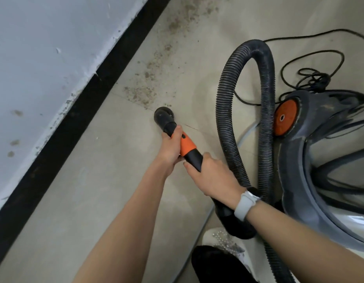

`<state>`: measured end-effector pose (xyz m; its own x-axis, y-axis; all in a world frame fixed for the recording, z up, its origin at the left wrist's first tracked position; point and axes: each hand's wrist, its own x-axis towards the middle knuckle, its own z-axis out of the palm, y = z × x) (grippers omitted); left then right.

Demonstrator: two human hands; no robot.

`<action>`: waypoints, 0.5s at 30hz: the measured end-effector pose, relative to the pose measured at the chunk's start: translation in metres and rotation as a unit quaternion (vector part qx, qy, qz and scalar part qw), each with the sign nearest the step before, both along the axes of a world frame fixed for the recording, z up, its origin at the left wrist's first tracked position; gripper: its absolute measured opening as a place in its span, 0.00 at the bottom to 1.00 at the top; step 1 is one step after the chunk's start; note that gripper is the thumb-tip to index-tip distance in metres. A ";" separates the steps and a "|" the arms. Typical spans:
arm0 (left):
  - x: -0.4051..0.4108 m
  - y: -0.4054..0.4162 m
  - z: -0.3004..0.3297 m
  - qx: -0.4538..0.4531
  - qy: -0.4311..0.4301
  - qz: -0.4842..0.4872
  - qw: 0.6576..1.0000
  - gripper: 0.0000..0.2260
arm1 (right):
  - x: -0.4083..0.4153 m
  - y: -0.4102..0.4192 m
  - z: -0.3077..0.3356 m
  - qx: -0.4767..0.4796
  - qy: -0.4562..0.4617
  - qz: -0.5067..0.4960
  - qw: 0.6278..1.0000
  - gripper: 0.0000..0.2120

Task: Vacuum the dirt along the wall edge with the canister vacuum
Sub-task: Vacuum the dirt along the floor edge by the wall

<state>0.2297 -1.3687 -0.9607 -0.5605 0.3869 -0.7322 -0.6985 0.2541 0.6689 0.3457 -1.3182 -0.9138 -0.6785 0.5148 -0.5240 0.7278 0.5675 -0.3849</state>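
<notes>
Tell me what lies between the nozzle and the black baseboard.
Bare floor in the head view. The nozzle sits apart from the baseboard; the dirt lies just ahead of it.

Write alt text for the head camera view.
Both hands, left hand and right hand, grip a black-and-orange vacuum nozzle beside scattered dirt along the black baseboard; the canister vacuum sits right.

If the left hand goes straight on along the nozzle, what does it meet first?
The left hand points up the floor along the nozzle. Just past the nozzle lies the dirt; that comes first. The wall's black skirting runs off to the left, probably outside this line.
</notes>
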 end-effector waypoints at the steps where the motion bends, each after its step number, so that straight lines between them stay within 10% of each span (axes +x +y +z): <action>1: -0.004 -0.005 0.000 -0.005 0.004 0.012 1.000 0.21 | -0.004 -0.003 -0.001 -0.001 0.004 0.016 1.000 0.20; 15: 0.016 -0.025 0.002 0.003 0.021 0.054 0.998 0.12 | 0.013 -0.004 -0.021 0.070 0.018 0.101 0.992 0.21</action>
<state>0.2460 -1.3933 -0.9587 -0.6291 0.3264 -0.7055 -0.6935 0.1742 0.6991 0.3591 -1.3218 -0.9347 -0.7930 0.4321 -0.4295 0.5802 0.7507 -0.3159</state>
